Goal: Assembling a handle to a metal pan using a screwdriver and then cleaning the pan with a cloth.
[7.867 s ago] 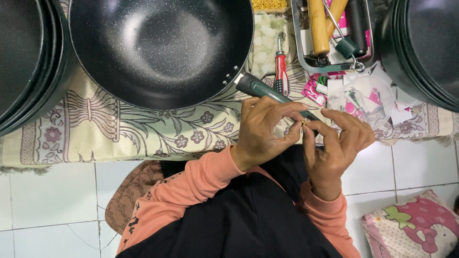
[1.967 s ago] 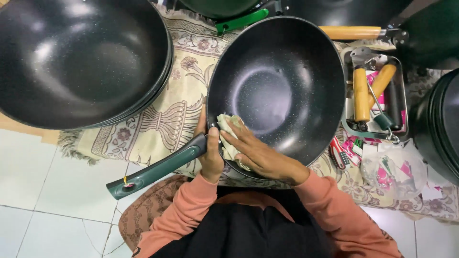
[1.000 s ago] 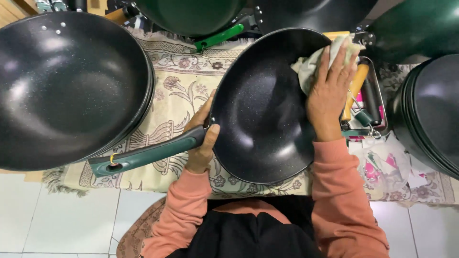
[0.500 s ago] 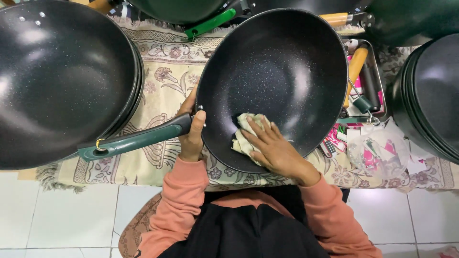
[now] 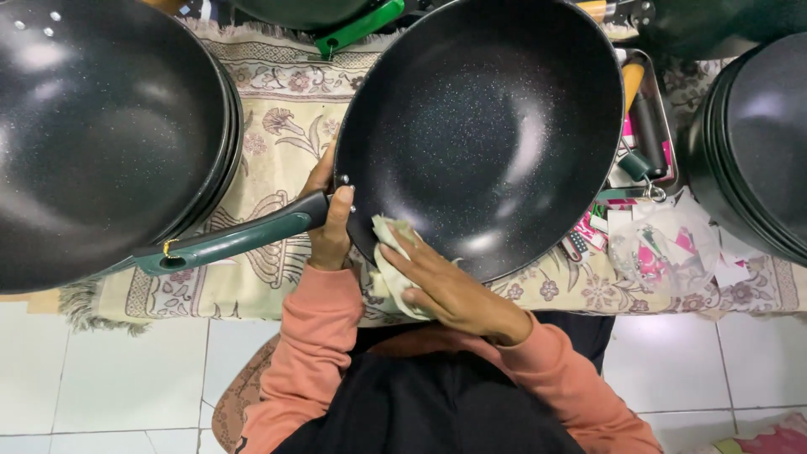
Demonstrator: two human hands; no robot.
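A black speckled wok (image 5: pixel 487 126) with a dark green handle (image 5: pixel 227 241) lies tilted over a patterned cloth. My left hand (image 5: pixel 328 223) grips the handle where it joins the wok's rim. My right hand (image 5: pixel 445 286) presses a pale crumpled rag (image 5: pixel 388 267) against the wok's near rim, by the handle joint. Part of the rag is hidden under my fingers.
A stack of black woks (image 5: pixel 92 134) fills the left side and another stack (image 5: pixel 756 143) stands at the right. A metal tray (image 5: pixel 647 118) with handles and tools lies right of the wok, with clear plastic wrapping (image 5: pixel 664 248) in front. White floor tiles (image 5: pixel 126 378) lie below the floral cloth (image 5: pixel 277 126).
My right hand has drawn the rag from inside the wok's bowl down to its near rim. The wok has shifted closer and larger in view. My left hand stays on the handle.
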